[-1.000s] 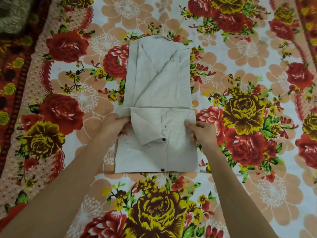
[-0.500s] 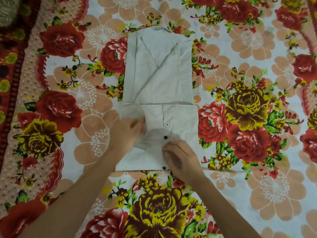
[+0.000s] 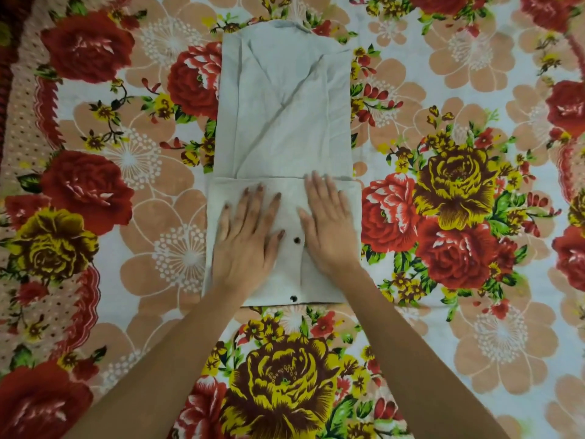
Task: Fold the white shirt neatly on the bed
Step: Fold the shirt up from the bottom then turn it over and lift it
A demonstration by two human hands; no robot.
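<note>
— Fingers [image 3: 253,201] on the left hand [image 3: 245,248] look spread and flat, right?

— Yes, palm down, gripping nothing. It presses on the near, folded-over part of the white shirt [image 3: 285,115]. The right hand [image 3: 329,229] does the same just beside it, fingers straight and slightly fanned, tips at the fold's far edge.

— Where does the shirt lie?

— On the bed, in the middle of the flowered bedsheet [image 3: 459,327], which shows big red and yellow roses on a peach and white ground. It is a narrow strip whose long axis runs straight away from the person, from the near edge by the wrists to the far end at the top of the view.

— Which end is which?

— At the far end a collar-like edge [image 3: 289,25] curls up a little, so the neck seems to point away. The near end is doubled back toward the far end, and this folded panel sits a bit wider than the strip beyond it.

— Anything between the hands?

— A dark button [image 3: 297,239] shows in the gap between them. A second button [image 3: 293,298] sits at the near edge, on the same line.

— Do the hands touch?

— No, they stay apart, with both forearms coming in from the bottom of the view.
</note>
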